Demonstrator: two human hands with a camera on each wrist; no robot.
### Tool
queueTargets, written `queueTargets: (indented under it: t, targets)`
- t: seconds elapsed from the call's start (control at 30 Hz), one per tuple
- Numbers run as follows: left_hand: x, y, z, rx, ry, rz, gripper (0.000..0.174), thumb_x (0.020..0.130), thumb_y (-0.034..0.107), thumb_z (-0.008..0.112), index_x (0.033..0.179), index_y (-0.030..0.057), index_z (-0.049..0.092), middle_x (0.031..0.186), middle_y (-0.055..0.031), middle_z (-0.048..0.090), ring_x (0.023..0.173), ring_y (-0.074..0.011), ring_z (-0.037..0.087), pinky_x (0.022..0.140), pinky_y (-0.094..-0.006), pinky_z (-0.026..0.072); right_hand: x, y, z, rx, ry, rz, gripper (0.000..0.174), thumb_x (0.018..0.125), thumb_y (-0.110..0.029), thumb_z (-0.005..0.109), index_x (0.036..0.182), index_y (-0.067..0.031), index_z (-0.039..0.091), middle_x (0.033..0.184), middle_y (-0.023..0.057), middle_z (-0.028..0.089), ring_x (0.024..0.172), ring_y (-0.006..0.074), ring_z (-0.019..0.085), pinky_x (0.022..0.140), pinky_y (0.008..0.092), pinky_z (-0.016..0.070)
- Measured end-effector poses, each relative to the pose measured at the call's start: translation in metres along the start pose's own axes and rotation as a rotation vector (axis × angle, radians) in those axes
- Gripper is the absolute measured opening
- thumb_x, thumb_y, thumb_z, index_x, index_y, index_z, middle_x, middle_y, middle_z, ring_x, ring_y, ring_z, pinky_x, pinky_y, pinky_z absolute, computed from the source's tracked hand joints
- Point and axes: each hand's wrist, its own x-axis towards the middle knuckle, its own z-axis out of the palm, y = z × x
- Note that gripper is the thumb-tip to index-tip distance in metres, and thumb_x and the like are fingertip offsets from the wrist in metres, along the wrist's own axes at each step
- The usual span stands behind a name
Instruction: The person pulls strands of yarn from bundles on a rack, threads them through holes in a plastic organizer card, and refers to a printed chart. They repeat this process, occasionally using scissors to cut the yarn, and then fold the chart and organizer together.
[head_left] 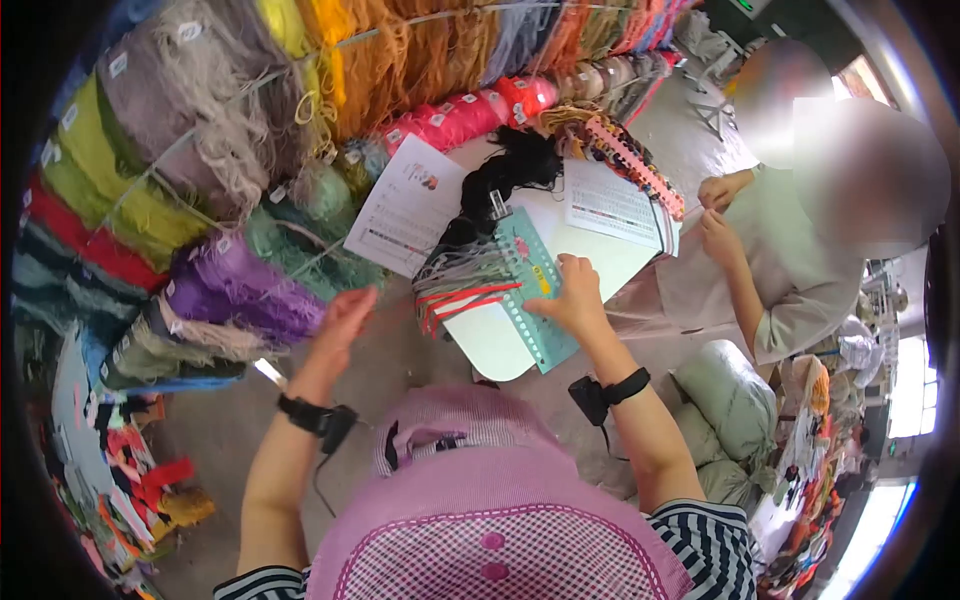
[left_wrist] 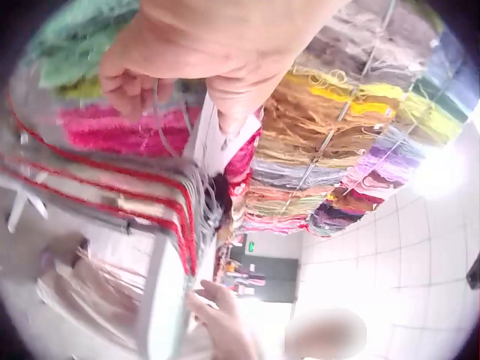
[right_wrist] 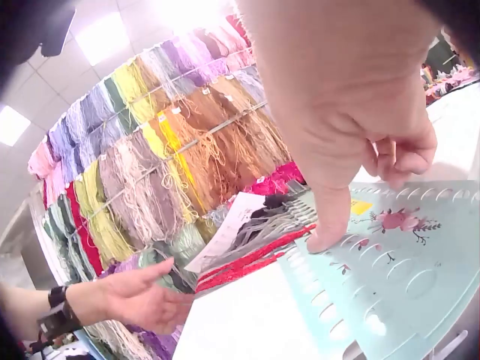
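A teal card with round holes along both long edges (head_left: 522, 245), flower prints and a yellow label lies on a white board (head_left: 488, 345). My right hand (head_left: 580, 300) is over the card; its thumb (right_wrist: 328, 221) presses flat beside a row of holes while the fingers bend towards the far edge. Red and grey threads (head_left: 465, 300) run off the card's left side. My left hand (head_left: 342, 325) is raised left of these threads, fingers loosely extended. In the left wrist view a thin grey thread (left_wrist: 159, 124) passes by its fingers. A metal clip (head_left: 498, 206) sits at the card's top.
Printed sheets (head_left: 410, 205) and a black thread bundle (head_left: 515, 165) lie at the board's far end, near a pink holed strip (head_left: 640, 170) with coloured threads. Racks of hanging skeins (head_left: 390, 60) rise ahead and left. Another person (head_left: 800, 270) is at the right; pale sacks (head_left: 725, 400) lie nearer.
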Motion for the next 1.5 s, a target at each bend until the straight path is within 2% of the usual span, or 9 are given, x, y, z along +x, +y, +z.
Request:
queueTargets:
  t: [0.13, 0.47, 0.67, 0.73, 0.9, 1.0, 1.07, 1.33, 1.5]
  targets:
    - [0.037, 0.022, 0.066, -0.089, -0.087, -0.097, 0.041, 0.081, 0.036, 0.076, 0.109, 0.0091, 0.062, 0.092, 0.0036, 0.063, 0.074, -0.0063, 0.054, 0.062, -0.0259, 0.0387, 0.002, -0.01, -0.004, -0.09, -0.265, 0.221, 0.079, 0.052, -0.035, 0.09, 0.108, 0.0041, 0.052, 0.104, 0.0229, 0.052, 0.098, 0.0399, 0.055, 0.084, 0.0433, 0.0484]
    - [0.03, 0.004, 0.055, -0.129, 0.025, 0.167, 0.019, 0.087, 0.013, 0.067, 0.104, 0.005, 0.065, 0.091, 0.0008, 0.063, 0.068, -0.0066, 0.053, 0.056, -0.023, 0.0422, -0.083, -0.011, -0.028, 0.273, -0.11, 0.349, 0.079, 0.053, -0.028, 0.091, 0.11, -0.0005, 0.043, 0.103, 0.0249, 0.058, 0.099, 0.0398, 0.058, 0.083, 0.0447, 0.0489]
    - [-0.017, 0.001, 0.073, -0.136, 0.111, 0.432, 0.018, 0.092, 0.01, 0.06, 0.107, 0.0009, 0.06, 0.091, -0.0028, 0.062, 0.074, -0.0103, 0.055, 0.064, -0.0256, 0.0451, -0.13, 0.038, -0.03, 0.66, -0.257, 0.522, 0.062, 0.065, -0.026, 0.088, 0.11, 0.0005, 0.055, 0.096, 0.0113, 0.067, 0.085, 0.0183, 0.065, 0.078, 0.0295, 0.051]
    - [-0.029, 0.004, 0.081, -0.041, 0.264, 0.785, 0.019, 0.094, 0.01, 0.058, 0.108, -0.0018, 0.057, 0.094, -0.0045, 0.061, 0.078, -0.0127, 0.054, 0.072, -0.0286, 0.0456, -0.146, 0.05, -0.046, 1.43, -0.47, 0.47, 0.05, 0.073, -0.013, 0.083, 0.114, 0.0012, 0.058, 0.099, 0.0072, 0.068, 0.086, 0.0139, 0.064, 0.077, 0.0276, 0.051]
    - [-0.111, 0.028, 0.093, 0.408, 0.583, 0.895, 0.017, 0.095, 0.011, 0.054, 0.108, 0.0006, 0.058, 0.104, -0.0141, 0.063, 0.092, -0.0267, 0.056, 0.085, -0.037, 0.0435, -0.201, 0.107, -0.123, 1.485, -0.381, 0.344, 0.042, 0.079, -0.006, 0.076, 0.117, -0.0023, 0.059, 0.101, 0.0033, 0.068, 0.087, 0.01, 0.063, 0.071, 0.0245, 0.0515]
    - [-0.162, 0.043, 0.129, 0.81, 0.941, 1.272, 0.014, 0.092, 0.009, 0.056, 0.105, 0.0021, 0.058, 0.108, -0.0173, 0.063, 0.097, -0.0336, 0.056, 0.087, -0.0421, 0.0425, -0.252, 0.151, -0.204, 1.461, -0.286, 0.346, 0.041, 0.076, -0.002, 0.075, 0.114, 0.0, 0.06, 0.1, 0.0048, 0.068, 0.087, 0.0109, 0.064, 0.072, 0.0255, 0.052]
    - [-0.189, 0.046, 0.157, 0.85, 0.661, 1.584, 0.019, 0.089, 0.007, 0.059, 0.108, 0.0024, 0.059, 0.113, -0.0174, 0.064, 0.1, -0.0344, 0.057, 0.088, -0.045, 0.043, -0.293, 0.188, -0.239, 1.49, -0.139, 0.304, 0.049, 0.068, -0.003, 0.077, 0.114, 0.0021, 0.06, 0.1, 0.0049, 0.068, 0.086, 0.0122, 0.064, 0.074, 0.0271, 0.0521]
    - [-0.266, -0.004, 0.312, 0.86, -0.456, 1.719, 0.015, 0.086, 0.006, 0.06, 0.099, 0.0014, 0.066, 0.107, -0.0138, 0.07, 0.091, -0.0273, 0.07, 0.076, -0.0359, 0.0574, -0.443, 0.287, -0.33, 1.521, 0.468, 0.28, 0.064, 0.063, -0.002, 0.075, 0.122, 0.0063, 0.055, 0.116, 0.0128, 0.066, 0.102, 0.0226, 0.065, 0.093, 0.0339, 0.0494]
    - [-0.237, -0.024, 0.389, 0.996, -0.546, 1.439, 0.017, 0.085, 0.006, 0.058, 0.102, 0.0096, 0.061, 0.095, -0.0131, 0.069, 0.082, -0.0308, 0.069, 0.07, -0.0397, 0.0553, -0.488, 0.33, -0.321, 1.422, 0.741, 0.352, 0.054, 0.07, 0.0, 0.073, 0.121, 0.0039, 0.056, 0.115, 0.0101, 0.066, 0.103, 0.0203, 0.064, 0.094, 0.0316, 0.0472]
